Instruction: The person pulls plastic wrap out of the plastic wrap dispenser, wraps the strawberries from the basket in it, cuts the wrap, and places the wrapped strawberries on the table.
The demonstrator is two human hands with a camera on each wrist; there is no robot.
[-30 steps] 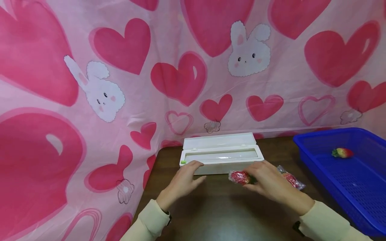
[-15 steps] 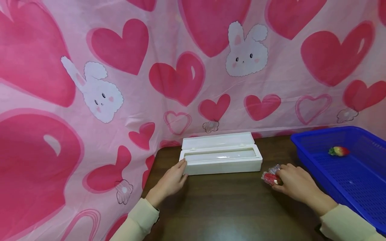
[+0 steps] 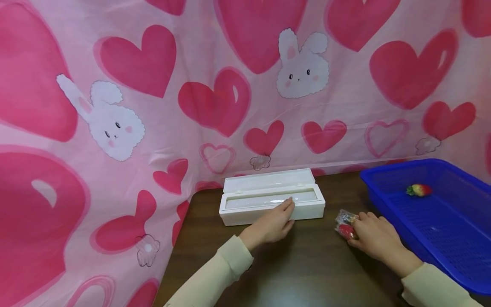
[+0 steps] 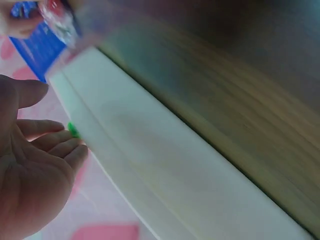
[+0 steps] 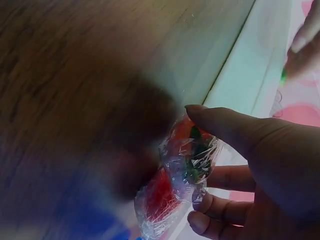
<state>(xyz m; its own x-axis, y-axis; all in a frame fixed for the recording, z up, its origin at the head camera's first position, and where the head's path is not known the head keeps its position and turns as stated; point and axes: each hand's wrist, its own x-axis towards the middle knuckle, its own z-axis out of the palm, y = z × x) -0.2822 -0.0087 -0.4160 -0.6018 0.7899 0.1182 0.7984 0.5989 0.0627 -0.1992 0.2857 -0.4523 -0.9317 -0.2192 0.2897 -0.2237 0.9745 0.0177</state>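
The long white cling film dispenser (image 3: 245, 215) stands on the table with its lid raised at the back. My left hand (image 3: 273, 222) reaches to its front edge right of the middle, fingertips at the top rim. In the left wrist view those fingers (image 4: 64, 145) lie fairly straight beside a small green tab (image 4: 73, 130), thumb apart. My right hand (image 3: 377, 236) pinches a strawberry (image 5: 187, 155) wrapped in clear film, thumb on top and fingers beneath. Against it lies another wrapped strawberry (image 5: 159, 196), red under crinkled film.
A blue plastic basket (image 3: 387, 204) stands to the right, with one unwrapped strawberry (image 3: 419, 190) inside. Behind the dark wooden table (image 3: 307, 273) hangs a pink cloth (image 3: 215, 55) printed with hearts and rabbits.
My right hand has carried its wrapped strawberry rightward to the other one. My left hand first reached the dispenser's left end, then moved right along its front edge.
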